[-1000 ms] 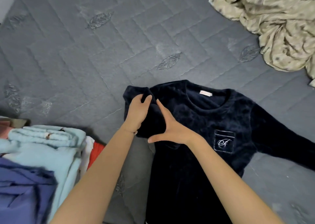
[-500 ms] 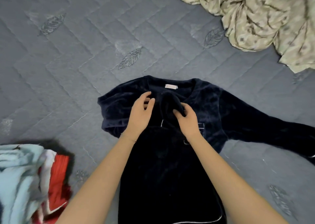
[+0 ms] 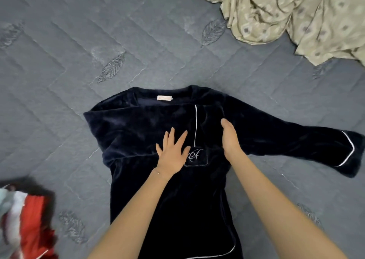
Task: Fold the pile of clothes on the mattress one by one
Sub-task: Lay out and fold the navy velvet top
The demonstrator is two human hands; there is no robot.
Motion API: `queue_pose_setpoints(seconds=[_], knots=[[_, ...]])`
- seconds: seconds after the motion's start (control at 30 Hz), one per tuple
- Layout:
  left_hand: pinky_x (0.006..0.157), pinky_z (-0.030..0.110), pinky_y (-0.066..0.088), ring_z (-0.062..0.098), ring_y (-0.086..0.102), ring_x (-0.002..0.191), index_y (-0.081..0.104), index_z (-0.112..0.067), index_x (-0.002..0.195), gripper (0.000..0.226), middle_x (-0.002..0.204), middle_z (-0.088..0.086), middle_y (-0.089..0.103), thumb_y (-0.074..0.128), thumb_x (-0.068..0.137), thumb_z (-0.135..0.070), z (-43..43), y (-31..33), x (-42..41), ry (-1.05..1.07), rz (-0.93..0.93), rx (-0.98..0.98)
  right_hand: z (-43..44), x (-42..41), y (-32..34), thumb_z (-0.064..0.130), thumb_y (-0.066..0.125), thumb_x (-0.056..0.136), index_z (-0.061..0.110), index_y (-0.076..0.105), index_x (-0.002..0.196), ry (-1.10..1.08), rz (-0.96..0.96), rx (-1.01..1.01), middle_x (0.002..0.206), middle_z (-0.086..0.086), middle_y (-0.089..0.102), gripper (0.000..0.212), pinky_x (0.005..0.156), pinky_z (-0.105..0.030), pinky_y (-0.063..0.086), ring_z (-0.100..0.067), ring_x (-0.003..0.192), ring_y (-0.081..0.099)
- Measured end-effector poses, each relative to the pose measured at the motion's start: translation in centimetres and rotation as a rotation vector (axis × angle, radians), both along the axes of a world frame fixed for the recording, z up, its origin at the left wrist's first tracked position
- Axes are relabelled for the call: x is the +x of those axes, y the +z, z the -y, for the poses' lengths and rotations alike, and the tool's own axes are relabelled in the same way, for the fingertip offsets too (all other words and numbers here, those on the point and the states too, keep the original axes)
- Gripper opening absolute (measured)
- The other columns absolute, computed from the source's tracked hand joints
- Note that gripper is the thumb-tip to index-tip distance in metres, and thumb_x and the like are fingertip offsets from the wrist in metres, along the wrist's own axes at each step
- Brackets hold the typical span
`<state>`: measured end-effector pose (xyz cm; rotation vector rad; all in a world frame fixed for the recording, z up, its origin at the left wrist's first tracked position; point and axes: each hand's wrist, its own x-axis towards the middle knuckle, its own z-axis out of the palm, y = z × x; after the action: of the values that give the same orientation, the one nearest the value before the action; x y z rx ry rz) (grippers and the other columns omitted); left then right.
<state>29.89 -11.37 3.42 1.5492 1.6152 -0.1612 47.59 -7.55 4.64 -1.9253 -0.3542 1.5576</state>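
A navy velvet top (image 3: 138,132) with white piping lies flat on the grey quilted mattress (image 3: 79,51), neck away from me. Its left sleeve is folded across the chest, the piped cuff ending near the embroidered pocket (image 3: 197,157). My left hand (image 3: 172,154) lies flat with fingers spread on the folded sleeve, just left of the pocket. My right hand (image 3: 230,138) rests edge-on with straight fingers against the cuff end, right of the piping line. The other sleeve (image 3: 316,146) stretches out to the right.
A crumpled beige patterned sheet (image 3: 296,16) fills the far right corner of the mattress. A pile of clothes, red, white and light blue (image 3: 25,225), sits at the near left edge. Bare mattress lies beyond the top and to its left.
The left sleeve has been laid flat across the chest. Both hands let go of it and now lie on it with straight fingers. The view has shifted right, pushing the pile further out of frame.
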Motion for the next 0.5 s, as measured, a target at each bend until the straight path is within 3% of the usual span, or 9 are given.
queue_pose_setpoints(seconds=[0.1,0.17,0.27,0.33,0.4,0.5], knots=[[0.114,0.060,-0.006,0.023,-0.020,0.147,0.010,-0.038,0.153,0.057,0.162,0.003,-0.015,0.037,0.103,-0.038,0.4,-1.0,0.6,-0.054,-0.052,-0.042,1.0,0.5,-0.6,0.058,0.061,0.085,0.026,0.017,0.153,0.149,0.135,0.016,0.155,-0.002,0.032,0.088,0.113,-0.034,0.030,-0.018,0.141,0.033],[0.114,0.060,-0.006,0.023,-0.021,0.147,0.008,-0.038,0.153,0.058,0.161,0.003,-0.018,0.037,0.104,-0.034,0.6,-1.6,0.6,-0.086,-0.098,-0.031,1.3,0.5,-1.2,0.047,0.075,0.078,0.024,0.012,0.154,0.269,0.252,0.031,0.154,-0.004,0.032,0.102,0.114,-0.037,0.033,-0.020,0.140,0.034],[0.114,0.061,0.000,0.024,-0.015,0.148,0.011,-0.035,0.154,0.058,0.162,0.005,-0.013,0.039,0.104,-0.028,0.9,-2.1,0.8,-0.154,-0.225,0.040,1.1,0.9,-2.6,0.025,0.070,0.087,0.011,0.032,0.148,0.299,0.364,0.036,0.139,-0.009,0.052,0.073,0.103,-0.031,0.045,-0.021,0.124,0.053],[0.115,0.061,0.006,0.024,-0.001,0.149,0.019,-0.032,0.152,0.054,0.162,0.005,-0.002,0.041,0.103,-0.027,1.0,-2.1,1.1,-0.204,-0.356,0.103,0.9,1.3,-3.4,0.024,0.064,0.092,0.004,0.046,0.138,0.305,0.359,0.008,0.131,-0.012,0.059,0.053,0.103,-0.034,0.046,-0.023,0.118,0.058],[0.116,0.059,0.008,0.024,0.011,0.147,0.031,-0.028,0.147,0.047,0.161,0.006,0.009,0.042,0.102,-0.030,0.5,-1.8,1.7,-0.226,-0.451,0.142,1.1,2.0,-3.8,0.028,0.060,0.095,0.003,0.050,0.135,0.344,0.309,-0.020,0.132,-0.012,0.059,0.049,0.105,-0.037,0.045,-0.023,0.120,0.056],[0.119,0.053,0.007,0.023,0.014,0.147,0.039,-0.021,0.142,0.042,0.159,0.007,0.018,0.041,0.102,-0.031,-0.7,-1.0,3.5,-0.176,-0.376,0.249,1.8,4.0,-3.6,0.030,0.060,0.095,0.012,0.054,0.133,0.342,0.353,0.027,0.125,-0.008,0.062,0.043,0.093,-0.026,0.047,-0.017,0.111,0.058]])
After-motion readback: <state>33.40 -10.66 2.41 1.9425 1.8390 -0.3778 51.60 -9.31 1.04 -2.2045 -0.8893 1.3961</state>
